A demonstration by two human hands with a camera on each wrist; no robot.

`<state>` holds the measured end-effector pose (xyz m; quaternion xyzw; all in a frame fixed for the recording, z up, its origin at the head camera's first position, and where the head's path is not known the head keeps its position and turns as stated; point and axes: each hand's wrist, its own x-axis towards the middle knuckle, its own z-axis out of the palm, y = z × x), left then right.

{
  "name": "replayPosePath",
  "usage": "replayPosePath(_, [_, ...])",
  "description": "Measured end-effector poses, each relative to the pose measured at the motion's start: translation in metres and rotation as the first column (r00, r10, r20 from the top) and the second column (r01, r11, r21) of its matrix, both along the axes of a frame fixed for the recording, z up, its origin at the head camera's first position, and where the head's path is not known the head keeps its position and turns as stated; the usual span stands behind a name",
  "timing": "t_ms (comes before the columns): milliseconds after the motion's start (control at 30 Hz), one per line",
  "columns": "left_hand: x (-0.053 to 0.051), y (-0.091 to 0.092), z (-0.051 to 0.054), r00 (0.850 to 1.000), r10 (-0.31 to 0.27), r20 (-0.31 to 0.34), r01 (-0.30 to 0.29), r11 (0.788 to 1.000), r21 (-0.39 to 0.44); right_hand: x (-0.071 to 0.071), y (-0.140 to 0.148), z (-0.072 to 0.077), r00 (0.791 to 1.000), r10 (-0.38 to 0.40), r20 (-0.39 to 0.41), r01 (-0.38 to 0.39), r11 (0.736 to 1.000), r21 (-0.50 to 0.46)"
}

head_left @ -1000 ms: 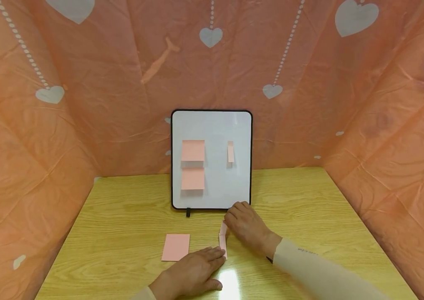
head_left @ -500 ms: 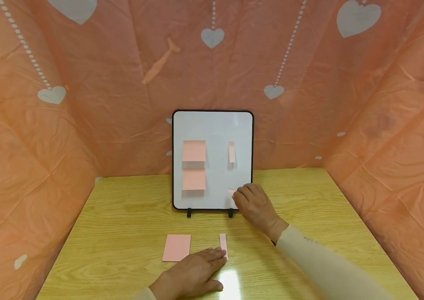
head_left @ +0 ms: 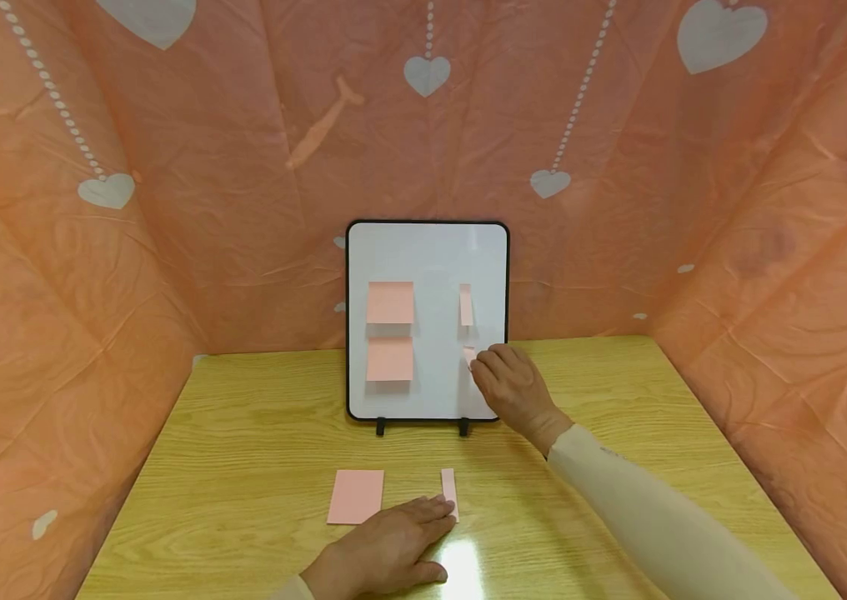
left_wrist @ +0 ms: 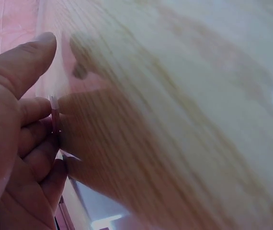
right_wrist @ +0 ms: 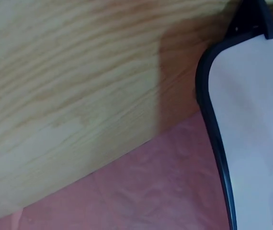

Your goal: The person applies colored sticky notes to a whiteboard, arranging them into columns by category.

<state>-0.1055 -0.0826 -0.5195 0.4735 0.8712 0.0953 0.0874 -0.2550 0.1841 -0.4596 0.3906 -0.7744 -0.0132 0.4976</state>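
A small whiteboard (head_left: pixel 431 258) with a black frame stands at the back of the table. Two square pink sticky notes (head_left: pixel 390 302) hang on its left half, one above the other, and a narrow pink sticky note (head_left: pixel 465 305) on its right. Below that narrow one, my right hand (head_left: pixel 515 387) pinches another narrow sticky note (head_left: pixel 469 357) by the board; whether the note touches it I cannot tell. My left hand (head_left: pixel 388 546) rests on the table, its fingertips pressing a narrow pad of sticky notes (head_left: pixel 448 483). In the left wrist view, the left hand (left_wrist: pixel 19 124) shows its thumb apart from the fingers.
A square pink sticky note pad (head_left: pixel 356 497) lies left of the narrow pad. Two black feet (head_left: pixel 381 427) hold up the board. Orange-pink cloth (head_left: pixel 258 275) with pale hearts surrounds the wooden table (head_left: pixel 258 433). In the right wrist view, the board's black frame (right_wrist: pixel 216 143) shows, without the hand.
My right hand has peeled the narrow sticky note off its pad and carried it up in front of the whiteboard's lower right. The left hand has stayed on the pad.
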Motion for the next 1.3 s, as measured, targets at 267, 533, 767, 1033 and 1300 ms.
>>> replayPosePath(267, [-0.001, -0.001, -0.001, 1.000, -0.008, -0.005, 0.008, 1.000, 0.004, -0.013, -0.005, -0.001, 0.999, -0.032, -0.012, 0.032, 0.999, 0.022])
replayPosePath(533, [0.000, -0.002, -0.001, 1.000, -0.008, -0.014, 0.008, 1.000, 0.018, -0.018, -0.005, -0.005, 0.999, -0.045, -0.014, 0.045, 0.999, 0.022])
replayPosePath(767, [0.000, -0.002, -0.002, 1.000, -0.007, -0.014, 0.007, 1.000, 0.024, -0.021, -0.005, -0.008, 0.999, -0.047, -0.012, 0.048, 0.999, 0.017])
replayPosePath(1033, [0.000, -0.003, -0.003, 1.000, 0.002, 0.023, -0.003, 1.000, 0.029, -0.021, -0.006, -0.011, 0.997, -0.073, 0.011, 0.072, 0.997, 0.035])
replayPosePath(1300, [0.000, -0.003, -0.001, 0.999, 0.003, 0.034, -0.004, 1.000, 0.029, -0.021, -0.006, -0.015, 0.994, -0.108, 0.029, 0.106, 0.993, 0.060])
